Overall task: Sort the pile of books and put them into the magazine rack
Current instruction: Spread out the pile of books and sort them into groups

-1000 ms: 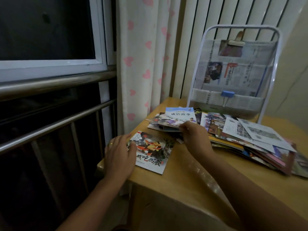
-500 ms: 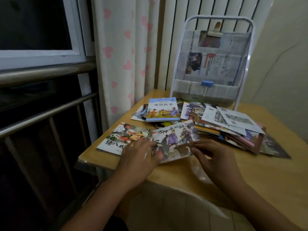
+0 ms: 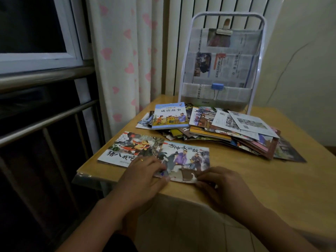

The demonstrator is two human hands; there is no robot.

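Down near the bottom middle of the frame, right at the front edge of the wooden table (image 3: 236, 179), sits a thin picture book with robed figures (image 3: 187, 159) on the cover, lying flat. Both hands are on its near edge: the left hand (image 3: 143, 177) lies over the lower left corner with fingers pretty much flat and spread, a gold ring (image 3: 141, 159) on one finger, and the right hand (image 3: 223, 186) has its fingertips curled in at the lower right corner, though I honestly can't tell if it's pinching the cover or just touching it. Just to the left, touching or slightly tucked under that book, is a second picture book with a red and orange cartoon figure (image 3: 131, 148), also flat. Further back, toward the middle of the frame, is the messy pile of books (image 3: 227, 133), fanned out and overlapping, with a blue-covered storybook (image 3: 170, 115) on top at its left end and a couple of white printed sheets (image 3: 243, 122) on top at the right. Behind the pile, upper right of centre, the white-framed magazine rack (image 3: 221, 70) stands upright, its pockets lined with newspaper, a blue binder clip (image 3: 217, 87) on the lower pocket and a pale clip (image 3: 224, 30) up top. A pink-heart curtain (image 3: 123, 51) hangs upper centre-left, with the window frame (image 3: 69, 42) and metal rails (image 3: 45, 77) at the left.
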